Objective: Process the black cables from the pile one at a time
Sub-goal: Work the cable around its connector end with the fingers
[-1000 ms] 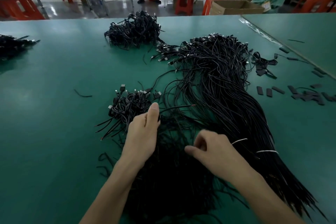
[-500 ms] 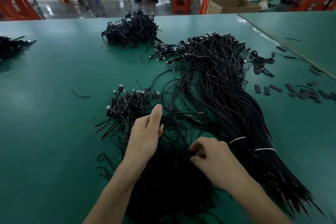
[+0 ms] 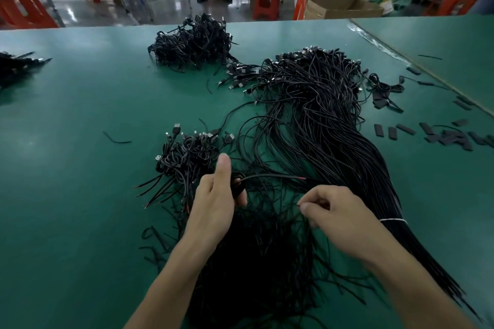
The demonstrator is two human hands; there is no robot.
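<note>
left hand gripping, right hand pinching

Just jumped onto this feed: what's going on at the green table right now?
A person is working through black cables on a green table. The left hand grips one black cable, partly coiled, with its red-tipped end sticking out to the right. The right hand pinches a thin strand over the loose pile. A tied bundle of long cables lies to the right. A small heap of coiled ones sits just beyond the left hand.
</note>
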